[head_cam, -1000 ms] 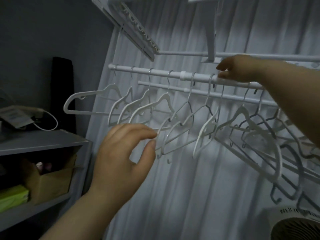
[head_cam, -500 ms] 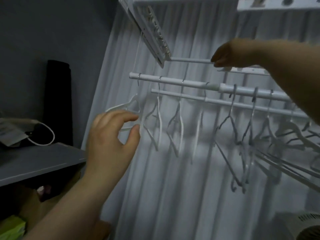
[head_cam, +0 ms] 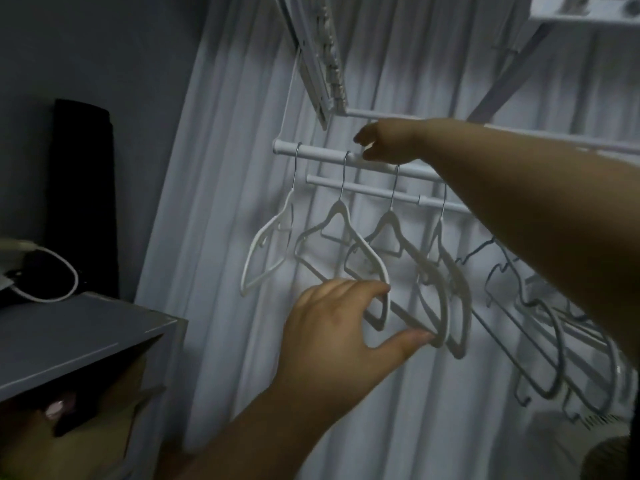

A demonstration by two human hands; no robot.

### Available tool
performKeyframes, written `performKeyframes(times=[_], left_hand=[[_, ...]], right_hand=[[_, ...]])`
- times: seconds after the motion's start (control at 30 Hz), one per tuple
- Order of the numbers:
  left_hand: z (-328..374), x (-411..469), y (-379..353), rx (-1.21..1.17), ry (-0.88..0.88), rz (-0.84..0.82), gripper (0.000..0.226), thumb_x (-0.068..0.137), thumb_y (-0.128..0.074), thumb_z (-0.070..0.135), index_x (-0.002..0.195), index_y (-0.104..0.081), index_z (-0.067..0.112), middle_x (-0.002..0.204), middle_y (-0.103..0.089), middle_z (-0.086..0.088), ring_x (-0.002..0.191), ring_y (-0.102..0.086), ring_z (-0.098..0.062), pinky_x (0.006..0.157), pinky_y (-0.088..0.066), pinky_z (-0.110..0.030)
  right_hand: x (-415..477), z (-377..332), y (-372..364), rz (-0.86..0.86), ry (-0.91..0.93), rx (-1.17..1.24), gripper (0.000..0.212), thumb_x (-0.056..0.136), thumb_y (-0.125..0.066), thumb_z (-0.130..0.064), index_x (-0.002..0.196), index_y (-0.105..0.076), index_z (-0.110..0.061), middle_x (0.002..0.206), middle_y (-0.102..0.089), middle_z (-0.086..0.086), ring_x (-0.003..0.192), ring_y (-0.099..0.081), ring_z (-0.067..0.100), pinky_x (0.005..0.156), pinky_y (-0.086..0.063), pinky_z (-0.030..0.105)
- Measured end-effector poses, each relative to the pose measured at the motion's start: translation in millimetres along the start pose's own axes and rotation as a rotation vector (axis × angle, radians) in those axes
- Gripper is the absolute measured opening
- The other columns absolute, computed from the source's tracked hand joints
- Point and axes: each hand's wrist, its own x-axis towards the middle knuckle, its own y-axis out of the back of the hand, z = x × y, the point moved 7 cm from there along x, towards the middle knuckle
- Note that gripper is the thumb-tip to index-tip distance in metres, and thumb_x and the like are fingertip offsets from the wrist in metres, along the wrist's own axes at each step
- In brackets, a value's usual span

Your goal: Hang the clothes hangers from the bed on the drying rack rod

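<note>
While white hangers (head_cam: 389, 221) hang in a row on the rod (head_cam: 322, 154) before the curtain (head_cam: 225, 168), left grip (head_cam: 339, 327) holds the low ends of two, thumb and fingers curled round them; right grip (head_cam: 384, 142) sits on the rod, cannot tell what it pinches.

Bare left hand (head_cam: 332, 323) and bare right hand (head_cam: 388, 143) on bare forearms, thumbnail short and plain
</note>
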Motion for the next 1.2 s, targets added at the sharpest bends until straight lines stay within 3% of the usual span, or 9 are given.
performKeyframes(times=[0.1,0.27,0.4,0.5,0.57,0.8,0.9,1.07,1.2], left_hand=[[-16,-3,-14,-0.129,0.136,-0.109,0.08,0.052,-0.029,0.077,0.113,-0.059,0.035,0.089,-0.044,0.034,0.092,-0.035,0.017,0.082,-0.026,0.003],[-24,-5,-33,-0.208,0.094,-0.223,0.082,0.052,-0.028,0.082,0.117,-0.048,0.038,0.088,-0.052,0.035,0.096,-0.022,0.04,0.092,0.006,0.01],[-24,-7,-38,-0.165,0.015,-0.186,0.086,0.062,-0.014,0.088,0.114,-0.053,0.032,0.094,-0.066,0.018,0.104,-0.04,0.015,0.102,-0.004,-0.004],[-24,-6,-35,-0.039,-0.057,-0.007,0.058,0.083,-0.02,0.072,0.102,-0.055,0.03,0.079,-0.065,0.017,0.089,-0.047,0.002,0.088,-0.027,-0.011],[-22,-4,-39,0.0,-0.069,0.01,0.062,0.086,-0.018,0.067,0.1,-0.061,0.025,0.086,-0.066,0.013,0.09,-0.045,0.0,0.087,-0.028,-0.018],[-28,3,-66,-0.13,0.018,-0.239,0.085,0.072,-0.004,0.072,0.126,-0.051,0.026,0.134,-0.048,0.016,0.119,-0.015,0.018,0.109,0.008,-0.014],[-29,4,-67,-0.167,0.021,-0.25,0.078,0.071,-0.007,0.063,0.117,-0.055,0.024,0.112,-0.054,0.019,0.116,-0.035,0.012,0.111,0.01,-0.014],[-32,0,-57,-0.223,-0.002,-0.147,0.093,0.062,-0.01,0.089,0.096,-0.063,0.02,0.081,-0.053,0.02,0.094,-0.044,0.01,0.105,0.006,-0.003],[-36,-3,-49,-0.161,-0.044,-0.013,0.066,0.075,-0.032,0.077,0.083,-0.064,0.019,0.07,-0.057,0.018,0.082,-0.05,0.004,0.103,-0.014,-0.005]], right_hand=[[8,-1,-5,0.007,-0.004,0.014,0.048,0.097,-0.04,-0.015,0.143,-0.028,-0.01,0.148,-0.035,0.009,0.136,-0.033,0.026,0.111,-0.023,0.031],[19,-6,-11,0.026,0.021,0.015,0.047,0.098,-0.038,-0.014,0.143,-0.029,-0.009,0.148,-0.035,0.009,0.136,-0.032,0.026,0.109,-0.023,0.029],[28,-6,-10,0.044,0.038,-0.006,0.039,0.097,-0.04,-0.014,0.135,-0.045,-0.009,0.141,-0.044,0.012,0.129,-0.039,0.029,0.108,-0.027,0.033],[35,-5,-11,0.046,0.044,-0.043,0.036,0.095,-0.043,-0.02,0.128,-0.053,-0.009,0.135,-0.05,0.013,0.124,-0.044,0.03,0.105,-0.031,0.034],[38,-6,-12,0.056,0.044,-0.06,0.037,0.094,-0.046,-0.024,0.126,-0.055,-0.007,0.132,-0.052,0.014,0.121,-0.046,0.031,0.101,-0.034,0.034],[38,-8,-14,0.072,0.066,-0.089,0.038,0.09,-0.054,-0.025,0.124,-0.057,-0.006,0.126,-0.055,0.015,0.116,-0.05,0.031,0.096,-0.038,0.035],[40,-8,-15,0.086,0.078,-0.089,0.038,0.091,-0.054,-0.025,0.124,-0.057,-0.008,0.126,-0.055,0.015,0.116,-0.05,0.03,0.095,-0.039,0.034],[42,-3,-17,0.108,0.077,-0.044,0.037,0.089,-0.056,-0.026,0.122,-0.059,-0.01,0.123,-0.058,0.013,0.113,-0.052,0.03,0.092,-0.04,0.034],[45,3,-18,0.137,0.059,0.011,0.037,0.088,-0.057,-0.027,0.12,-0.06,-0.01,0.121,-0.059,0.014,0.112,-0.053,0.03,0.092,-0.041,0.034]])
